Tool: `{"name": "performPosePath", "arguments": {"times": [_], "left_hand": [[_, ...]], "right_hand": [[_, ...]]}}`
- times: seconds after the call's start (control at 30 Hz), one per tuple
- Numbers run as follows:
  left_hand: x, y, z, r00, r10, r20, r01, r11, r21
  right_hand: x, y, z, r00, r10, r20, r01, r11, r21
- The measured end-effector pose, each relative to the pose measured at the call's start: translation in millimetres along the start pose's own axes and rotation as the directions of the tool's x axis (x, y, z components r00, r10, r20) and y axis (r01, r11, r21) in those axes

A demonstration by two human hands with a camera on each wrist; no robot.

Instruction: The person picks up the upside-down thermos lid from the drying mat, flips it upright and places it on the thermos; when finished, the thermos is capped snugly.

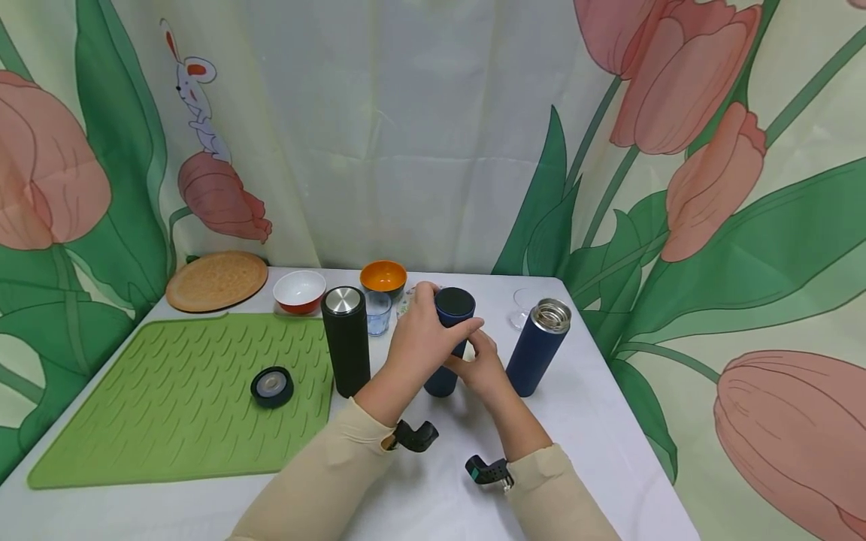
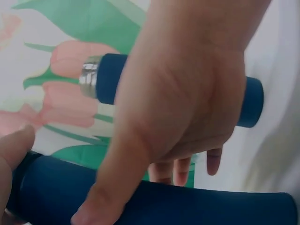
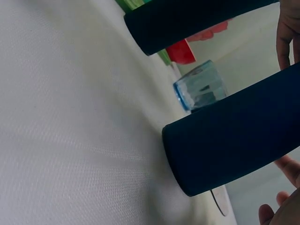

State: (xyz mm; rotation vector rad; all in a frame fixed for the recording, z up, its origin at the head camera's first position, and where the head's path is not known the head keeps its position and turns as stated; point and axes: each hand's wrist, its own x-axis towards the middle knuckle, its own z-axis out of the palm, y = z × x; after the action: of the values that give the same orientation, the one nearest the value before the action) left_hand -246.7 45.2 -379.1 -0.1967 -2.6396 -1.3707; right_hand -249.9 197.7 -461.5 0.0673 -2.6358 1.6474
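Tulip-print curtain (image 1: 406, 150) behind white table (image 1: 616, 443); left hand (image 1: 422, 338), right hand (image 1: 483, 368) gripping lidded navy bottle (image 1: 443, 382).

A tulip-printed curtain (image 1: 419, 150) faces me
Pink tulips (image 1: 676, 83), green leaves (image 1: 125, 128) and a white rabbit (image 1: 196, 98) pattern it behind my white-clothed table (image 1: 609, 451).

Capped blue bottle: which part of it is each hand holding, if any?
The left hand grips the capped blue bottle near its lid; the right hand holds its body.

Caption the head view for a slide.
Left hand and right hand hold a capped blue flask between a black flask and an open blue one; a lid lies on a green mat.
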Motion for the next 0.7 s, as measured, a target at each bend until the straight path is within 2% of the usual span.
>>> {"name": "performPosePath", "arguments": {"times": [0.13, 0.3, 0.4, 0.47, 0.53, 0.6, 0.7], "left_hand": [[8.4, -9.9, -14.3, 0.991, 0.054, 0.123, -0.043, 0.996, -0.084], [21.8, -18.1, -29.9, 0.953, 0.089, 0.288, -0.044, 0.986, -0.160], [25.2, -20.1, -33.5, 0.939, 0.082, 0.335, -0.027, 0.986, -0.166], [24.0, -20.0, -33.4, 0.941, 0.069, 0.332, -0.012, 0.985, -0.171], [20.1, -16.8, -31.2, 0.953, 0.054, 0.297, -0.007, 0.987, -0.158], [14.3, -10.4, -26.6, 0.971, 0.040, 0.237, -0.009, 0.991, -0.131], [3.9, -0.3, -17.4, 0.992, 0.018, 0.127, -0.013, 0.999, -0.033]], "right_hand": [[-1.5, -1.8, 1.0, 1.000, 0.016, 0.013, -0.016, 1.000, 0.023], [-1.7, -2.2, 0.7, 0.999, 0.032, 0.011, -0.032, 0.999, 0.034], [-1.4, -1.2, 1.1, 1.000, 0.016, 0.014, -0.017, 0.999, 0.036], [-1.3, -0.6, 1.4, 1.000, 0.010, 0.021, -0.011, 0.999, 0.039], [-1.3, -0.7, 1.3, 1.000, 0.012, 0.025, -0.013, 0.999, 0.038], [-1.3, -0.7, 0.6, 1.000, 0.023, 0.020, -0.023, 0.999, 0.025], [-0.8, 0.6, 1.5, 0.999, 0.038, 0.008, -0.038, 0.999, -0.021]]}}
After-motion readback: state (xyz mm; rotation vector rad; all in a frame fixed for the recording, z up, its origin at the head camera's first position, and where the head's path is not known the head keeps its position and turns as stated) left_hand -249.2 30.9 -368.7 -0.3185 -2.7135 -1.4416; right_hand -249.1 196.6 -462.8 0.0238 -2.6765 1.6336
